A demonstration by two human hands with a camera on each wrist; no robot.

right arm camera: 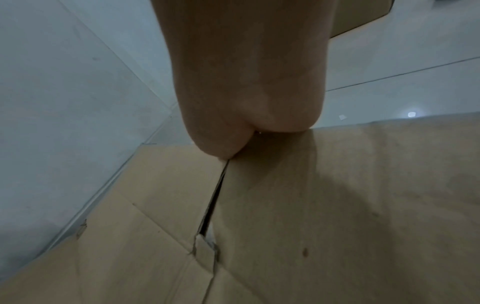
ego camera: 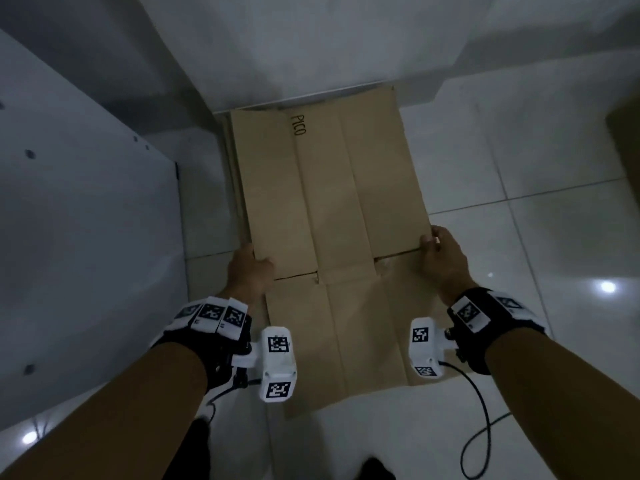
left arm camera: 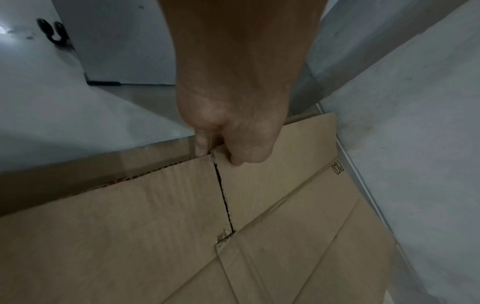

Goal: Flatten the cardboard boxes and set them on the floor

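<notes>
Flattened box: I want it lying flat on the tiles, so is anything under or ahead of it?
Another flattened sheet already lies beneath the flattened box, showing along its left edge. Both hands, left hand and right hand, grip its sides. Nothing else visible.

Glossy white floor tiles point(ego camera: 519, 161), grey wall point(ego camera: 311, 46), white panel point(ego camera: 69, 202) with dark holes.

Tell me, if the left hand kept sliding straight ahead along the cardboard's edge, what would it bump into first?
Probably the wall at the far end. The left hand grips the flattened cardboard box by its side edge and points along it; nothing else shows in that line, though depth is hard to judge.
</notes>
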